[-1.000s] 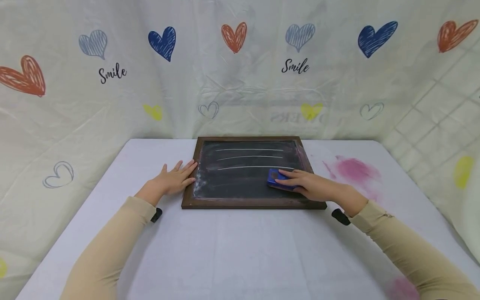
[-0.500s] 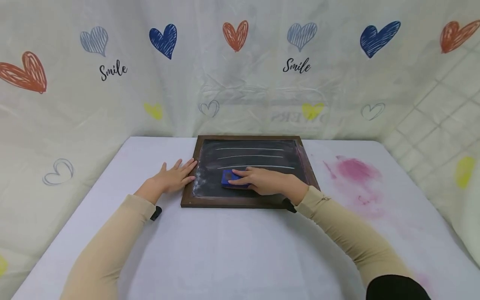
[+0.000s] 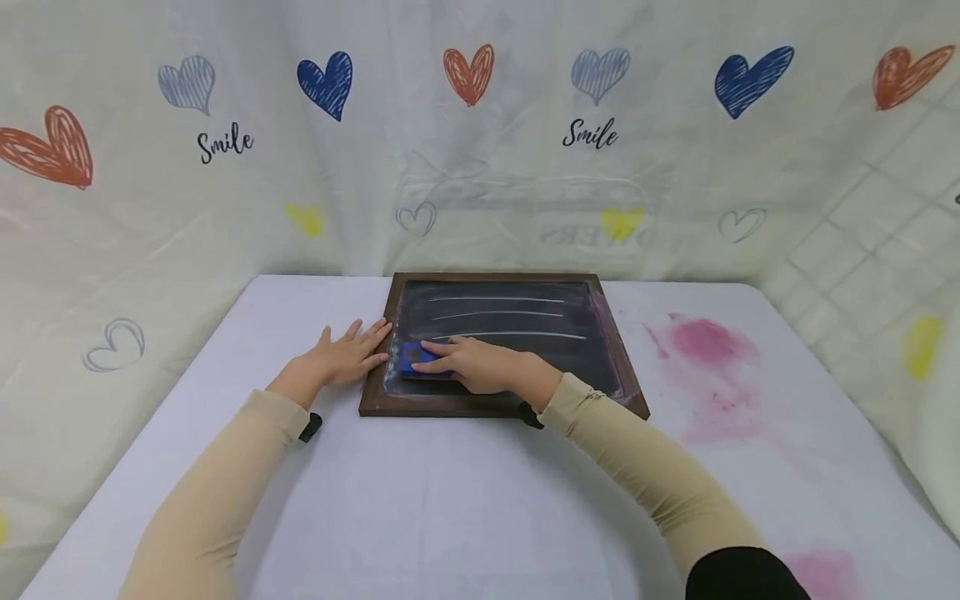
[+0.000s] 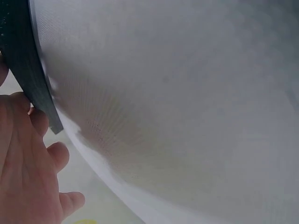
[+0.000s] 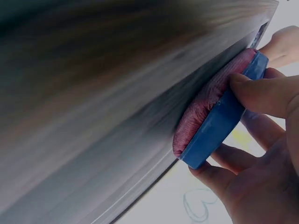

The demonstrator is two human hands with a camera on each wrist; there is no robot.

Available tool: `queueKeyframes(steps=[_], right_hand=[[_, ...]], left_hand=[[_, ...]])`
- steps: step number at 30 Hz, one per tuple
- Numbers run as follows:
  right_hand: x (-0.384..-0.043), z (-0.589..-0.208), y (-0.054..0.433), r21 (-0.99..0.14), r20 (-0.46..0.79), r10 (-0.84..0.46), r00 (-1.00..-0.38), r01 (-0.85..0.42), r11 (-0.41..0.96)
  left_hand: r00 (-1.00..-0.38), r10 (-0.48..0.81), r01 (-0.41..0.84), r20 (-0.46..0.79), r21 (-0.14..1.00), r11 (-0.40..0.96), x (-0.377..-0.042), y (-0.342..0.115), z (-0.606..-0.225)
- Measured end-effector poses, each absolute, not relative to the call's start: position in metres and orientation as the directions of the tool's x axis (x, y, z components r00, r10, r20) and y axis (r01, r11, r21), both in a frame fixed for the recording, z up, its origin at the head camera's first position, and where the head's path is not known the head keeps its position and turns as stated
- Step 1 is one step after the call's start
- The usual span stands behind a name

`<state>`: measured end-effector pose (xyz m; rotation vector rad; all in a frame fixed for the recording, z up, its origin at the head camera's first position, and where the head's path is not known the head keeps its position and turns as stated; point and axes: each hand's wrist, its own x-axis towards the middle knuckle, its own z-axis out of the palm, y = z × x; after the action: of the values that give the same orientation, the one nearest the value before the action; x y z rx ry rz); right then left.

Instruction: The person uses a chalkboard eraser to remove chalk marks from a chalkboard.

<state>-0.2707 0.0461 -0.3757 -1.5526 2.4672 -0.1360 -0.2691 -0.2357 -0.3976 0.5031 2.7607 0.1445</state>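
Note:
A small chalkboard (image 3: 502,406) in a brown wooden frame lies on the white-covered table, with three white chalk lines across its upper half. My right hand (image 3: 487,365) grips a blue chalkboard eraser (image 3: 411,357) low on the board's left side. In the right wrist view the eraser (image 5: 216,126) shows a pinkish felt pad facing the board, thumb on one side and fingers on the other. My left hand (image 3: 337,358) rests with spread fingers at the left edge of the frame. In the left wrist view its fingers touch the dark frame (image 4: 28,70).
The white tablecloth (image 3: 450,517) has pink smudges (image 3: 708,342) to the right of the board. Behind the table hangs a pale curtain (image 3: 517,150) printed with hearts and the word Smile. Black wrist straps show at both sleeves.
My right hand has slid the eraser leftward along the board below the lowest chalk line, from the right side to near the left edge. My left hand has stayed in place.

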Motion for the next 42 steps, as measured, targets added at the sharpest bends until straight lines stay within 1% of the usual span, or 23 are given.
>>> queueKeyframes(steps=[3,7,10,14,19,23,31,34,37,42], right_hand=[[-0.269,-0.376,0.036,-0.197,-0.165,-0.885,-0.435,-0.865,0.461],[-0.270,-0.374,0.036,-0.208,-0.170,-0.882,-0.439,-0.859,0.468],[-0.272,-0.374,0.048,-0.226,-0.151,-0.891,-0.428,-0.863,0.453],[-0.272,-0.373,0.078,-0.267,-0.115,-0.899,-0.422,-0.859,0.437],[-0.274,-0.371,0.129,-0.304,-0.072,-0.883,-0.463,-0.833,0.462],[-0.275,-0.373,0.164,-0.302,-0.035,-0.861,-0.507,-0.816,0.493],[-0.263,-0.377,0.222,-0.305,-0.030,-0.804,-0.594,-0.760,0.573],[-0.257,-0.378,0.237,-0.301,0.010,-0.798,-0.603,-0.763,0.573],[-0.255,-0.378,0.243,-0.291,0.041,-0.799,-0.599,-0.773,0.564],[-0.255,-0.379,0.239,-0.284,0.021,-0.793,-0.609,-0.764,0.579]], left_hand=[[-0.880,0.362,0.327,-0.307,0.160,0.931,-0.267,-0.237,-0.398],[-0.882,0.361,0.330,-0.301,0.151,0.932,-0.266,-0.237,-0.398],[-0.884,0.362,0.332,-0.296,0.150,0.931,-0.266,-0.237,-0.397],[-0.883,0.364,0.331,-0.295,0.158,0.931,-0.267,-0.235,-0.397],[-0.883,0.366,0.335,-0.295,0.152,0.930,-0.268,-0.235,-0.397],[-0.885,0.362,0.334,-0.292,0.143,0.932,-0.269,-0.236,-0.395],[-0.885,0.359,0.334,-0.297,0.134,0.933,-0.270,-0.236,-0.397],[-0.886,0.355,0.327,-0.298,0.141,0.934,-0.269,-0.237,-0.397],[-0.888,0.353,0.324,-0.296,0.142,0.935,-0.268,-0.238,-0.397],[-0.886,0.361,0.332,-0.292,0.144,0.932,-0.270,-0.238,-0.398]])
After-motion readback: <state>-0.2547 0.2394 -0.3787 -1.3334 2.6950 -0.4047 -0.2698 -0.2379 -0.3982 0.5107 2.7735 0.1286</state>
